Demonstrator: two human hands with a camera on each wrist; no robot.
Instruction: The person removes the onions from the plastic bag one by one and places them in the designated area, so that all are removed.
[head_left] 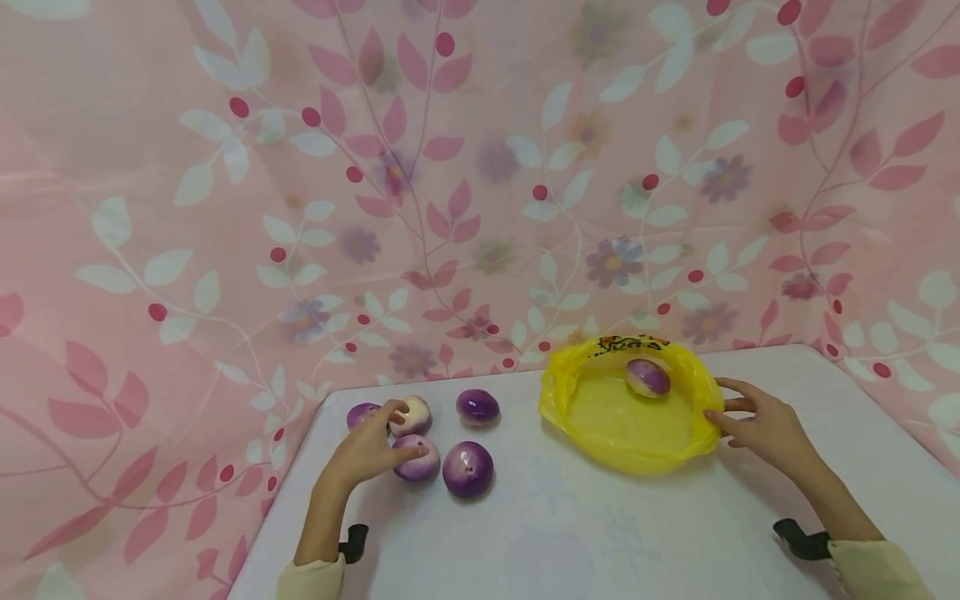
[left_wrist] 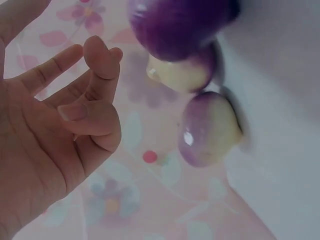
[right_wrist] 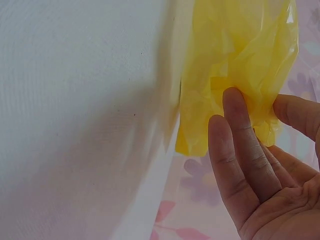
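Several glossy purple-and-white round vegetables, looking like turnips or onions, lie on the left of the table. My left hand hovers over that group. Its fingers and thumb are bent loosely apart, above a pale vegetable and a pinkish-purple vegetable. In the left wrist view the palm is bare and a purple vegetable lies beside the hand. At the right, a yellow plastic bag stands spread open with one purple-and-white vegetable inside. My right hand holds its right rim between thumb and fingers.
Near the pale one lie a darker vegetable and a round purple vegetable. Another vegetable is partly behind the left hand. The white table ends against a pink floral cloth.
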